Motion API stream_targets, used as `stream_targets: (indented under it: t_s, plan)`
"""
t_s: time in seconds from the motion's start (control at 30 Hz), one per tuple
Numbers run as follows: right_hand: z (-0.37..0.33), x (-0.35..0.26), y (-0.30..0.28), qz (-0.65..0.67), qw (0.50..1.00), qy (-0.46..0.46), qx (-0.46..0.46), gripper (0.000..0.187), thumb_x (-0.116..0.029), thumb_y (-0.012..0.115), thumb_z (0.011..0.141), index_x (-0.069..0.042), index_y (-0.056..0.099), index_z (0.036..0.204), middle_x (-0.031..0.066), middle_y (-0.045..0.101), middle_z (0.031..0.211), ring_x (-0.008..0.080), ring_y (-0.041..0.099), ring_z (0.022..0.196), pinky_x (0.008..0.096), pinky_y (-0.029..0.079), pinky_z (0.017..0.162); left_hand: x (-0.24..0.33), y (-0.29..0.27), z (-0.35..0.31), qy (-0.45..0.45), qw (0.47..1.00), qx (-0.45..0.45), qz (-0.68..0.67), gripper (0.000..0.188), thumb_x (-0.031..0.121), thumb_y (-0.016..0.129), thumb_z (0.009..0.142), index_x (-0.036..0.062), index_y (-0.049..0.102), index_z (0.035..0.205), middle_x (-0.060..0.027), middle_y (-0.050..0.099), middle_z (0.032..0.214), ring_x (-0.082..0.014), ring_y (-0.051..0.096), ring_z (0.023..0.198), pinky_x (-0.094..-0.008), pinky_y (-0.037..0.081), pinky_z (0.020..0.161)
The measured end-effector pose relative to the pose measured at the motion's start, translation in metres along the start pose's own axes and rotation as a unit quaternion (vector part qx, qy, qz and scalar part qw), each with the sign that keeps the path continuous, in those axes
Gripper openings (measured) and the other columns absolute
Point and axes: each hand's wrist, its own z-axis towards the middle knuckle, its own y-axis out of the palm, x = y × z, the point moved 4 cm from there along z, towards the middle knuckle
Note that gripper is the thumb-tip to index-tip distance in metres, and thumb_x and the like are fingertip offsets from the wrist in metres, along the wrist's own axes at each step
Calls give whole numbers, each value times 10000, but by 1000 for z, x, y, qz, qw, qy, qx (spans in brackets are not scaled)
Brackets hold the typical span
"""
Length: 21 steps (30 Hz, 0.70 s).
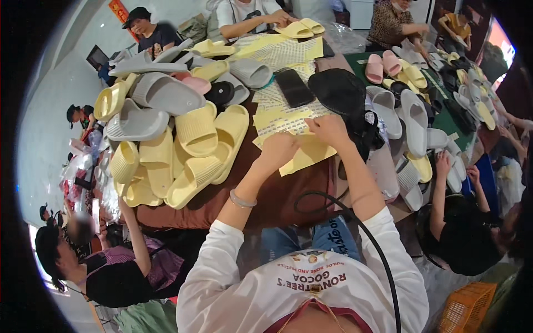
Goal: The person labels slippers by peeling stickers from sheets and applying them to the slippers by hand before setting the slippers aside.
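Note:
Yellow sheets of small printed labels (272,123) lie on the brown-covered table in front of me. My left hand (280,150) is closed at the near left edge of the top sheet, fingers curled under and partly hidden. Just right of it, my right hand (328,131) is closed in a pinch over the same sheet. Whatever is between its fingertips is too small to make out. A black phone (295,88) rests on the sheets beyond my hands. Next to it, near my right hand, sits a black cap (336,91).
Yellow slippers (197,132) and grey slippers (166,91) are heaped on the left. More grey slippers (413,119) and pink ones (375,67) lie on the right. A black cable (371,233) loops over my right arm. People work around the table; an orange crate (467,307) stands lower right.

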Motion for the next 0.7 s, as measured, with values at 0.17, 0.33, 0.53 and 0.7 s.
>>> stream_targets:
  t_s: [0.17,0.33,0.53,0.7]
  plan:
    - [-1,8,9,1,1000,5,-15,433,-433,464,841,-84,660,675,156,616,700,320,601,676,425,464,636,5,21,7,-20,992,91,82,208,225,563,783,44,597,686,-134,591,668,-300,586,640,-385,470,574]
    - [1,2,14,-4,1000,21,-16,408,-435,468,832,-90,661,733,144,623,717,317,604,680,433,468,629,8,20,-4,28,990,88,106,169,218,576,787,52,598,764,-113,587,765,-278,586,687,-371,479,575]
    - [-2,2,10,-23,999,32,-28,411,-439,456,835,-92,661,749,131,628,723,317,610,691,430,472,629,17,24,-7,64,981,90,162,221,230,569,803,46,578,925,-98,567,879,-243,575,766,-330,496,587]
    - [-2,3,9,-3,998,42,-39,393,-432,469,830,-93,657,769,135,627,729,312,612,703,433,473,636,17,24,-7,59,980,82,169,218,235,562,806,55,546,927,-103,553,920,-231,566,790,-315,495,583]
